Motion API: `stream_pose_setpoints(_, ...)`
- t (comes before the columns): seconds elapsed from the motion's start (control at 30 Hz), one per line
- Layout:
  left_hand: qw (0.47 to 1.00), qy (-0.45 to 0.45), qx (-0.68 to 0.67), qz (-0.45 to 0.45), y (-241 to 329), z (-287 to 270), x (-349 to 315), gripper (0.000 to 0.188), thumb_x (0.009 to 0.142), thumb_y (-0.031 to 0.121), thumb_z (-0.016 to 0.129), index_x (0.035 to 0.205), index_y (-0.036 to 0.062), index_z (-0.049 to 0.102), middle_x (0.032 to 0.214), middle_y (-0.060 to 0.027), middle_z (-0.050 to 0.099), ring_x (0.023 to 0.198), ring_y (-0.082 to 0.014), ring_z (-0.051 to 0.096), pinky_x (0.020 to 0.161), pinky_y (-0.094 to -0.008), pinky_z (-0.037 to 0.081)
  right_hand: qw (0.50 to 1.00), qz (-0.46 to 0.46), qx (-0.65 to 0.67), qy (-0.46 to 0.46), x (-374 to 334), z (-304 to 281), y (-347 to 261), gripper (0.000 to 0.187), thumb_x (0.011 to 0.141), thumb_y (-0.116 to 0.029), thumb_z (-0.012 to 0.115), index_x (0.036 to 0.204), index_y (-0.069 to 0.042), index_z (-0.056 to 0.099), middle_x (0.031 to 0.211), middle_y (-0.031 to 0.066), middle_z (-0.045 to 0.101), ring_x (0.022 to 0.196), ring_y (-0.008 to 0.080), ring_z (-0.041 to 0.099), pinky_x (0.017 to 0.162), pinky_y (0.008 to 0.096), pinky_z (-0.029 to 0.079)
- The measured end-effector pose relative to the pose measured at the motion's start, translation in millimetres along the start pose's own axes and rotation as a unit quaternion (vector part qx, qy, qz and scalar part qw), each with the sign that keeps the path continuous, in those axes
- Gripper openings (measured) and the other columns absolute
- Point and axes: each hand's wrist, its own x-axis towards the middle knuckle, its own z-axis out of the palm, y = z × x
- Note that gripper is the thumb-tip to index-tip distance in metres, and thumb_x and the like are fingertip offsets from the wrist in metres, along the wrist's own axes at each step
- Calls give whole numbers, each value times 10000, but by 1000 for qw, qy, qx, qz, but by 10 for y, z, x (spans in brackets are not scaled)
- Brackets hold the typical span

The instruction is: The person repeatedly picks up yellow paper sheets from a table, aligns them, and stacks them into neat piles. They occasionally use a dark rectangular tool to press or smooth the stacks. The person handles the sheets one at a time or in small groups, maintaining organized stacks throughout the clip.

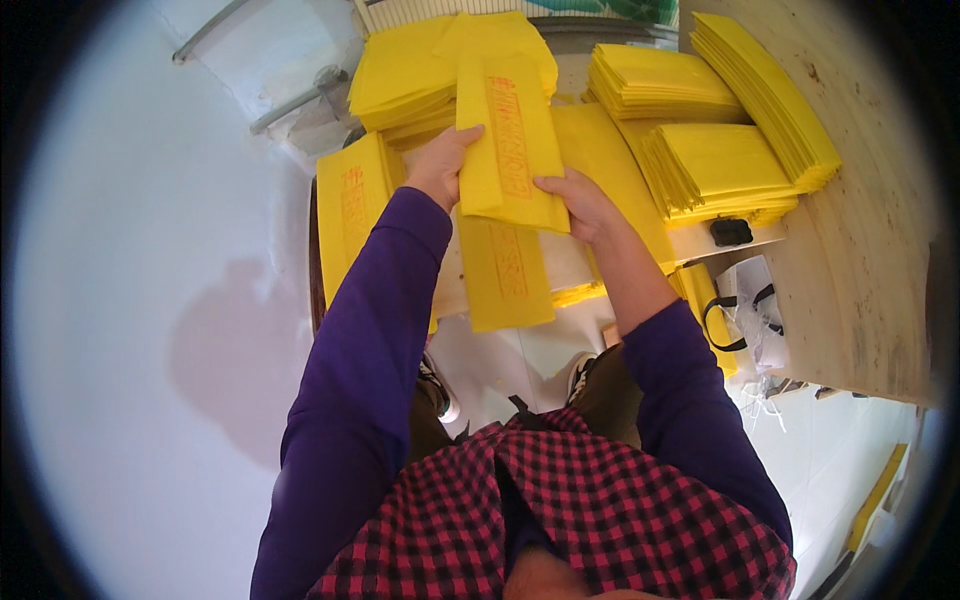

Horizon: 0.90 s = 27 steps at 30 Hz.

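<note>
Between my two hands I hold a flat, folded yellow sheet (pixel 520 140) with a band of red print down its length. My left hand (pixel 441 166) pinches its left edge, thumb on top. Lower on the right edge, my right hand (pixel 583 203) grips it with the thumb on its face. Whether it is paper or cloth, I cannot tell. Beneath it another printed yellow piece (pixel 507 275) hangs over the table's near edge. To the left lies a printed yellow stack (pixel 352 205), and behind it a pile of yellow sheets (pixel 400 75).
Folded yellow bundles (pixel 725 165) are piled at the right, with a long stack (pixel 765 100) against a wooden panel (pixel 860 230). A small black object (pixel 731 233) sits by the table edge. Below is a white bag (pixel 760 310) with black handles. A white wall (pixel 150 250) bounds the left.
</note>
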Motion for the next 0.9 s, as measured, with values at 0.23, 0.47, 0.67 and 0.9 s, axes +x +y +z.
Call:
stream_pose_setpoints(0.23, 982, 21, 145, 116, -44, 159, -642, 333, 899, 34, 467, 1230, -1, 446, 1141, -148, 578, 970, -249, 612, 808, -377, 529, 997, -29, -61, -31, -260, 260, 13, 375, 882, -83, 514, 1235, 28, 459, 1170, 126, 572, 1033, 209, 590, 883, 334, 486)
stream_pose_setpoints(0.47, 959, 35, 170, 225, 212, -222, -1468, 327, 878, 6, 484, 1204, -13, 472, 1131, -127, 578, 975, -219, 599, 828, -322, 499, 990, -39, -110, -77, -218, 922, 189, 375, 852, -69, 548, 1213, 13, 491, 1136, 97, 588, 992, 180, 589, 863, 299, 472)
stream_pose_setpoints(0.67, 948, 133, 198, 210, 451, -958, -1778, 330, 885, -6, 451, 1214, -19, 465, 1143, -135, 577, 1003, -230, 588, 840, -341, 491, 982, -17, -166, -90, 151, 1491, 704, 349, 845, -71, 556, 1178, 25, 517, 1105, 99, 600, 979, 181, 587, 847, 298, 468)
stream_pose_setpoints(0.9, 959, 206, 162, 103, 254, -1655, -1686, 323, 886, -6, 456, 1208, -33, 464, 1130, -160, 586, 960, -248, 614, 815, -354, 513, 963, 71, -255, -42, 398, 1659, 1174, 309, 832, -68, 552, 1128, 19, 555, 1037, 99, 621, 916, 180, 601, 787, 298, 481)
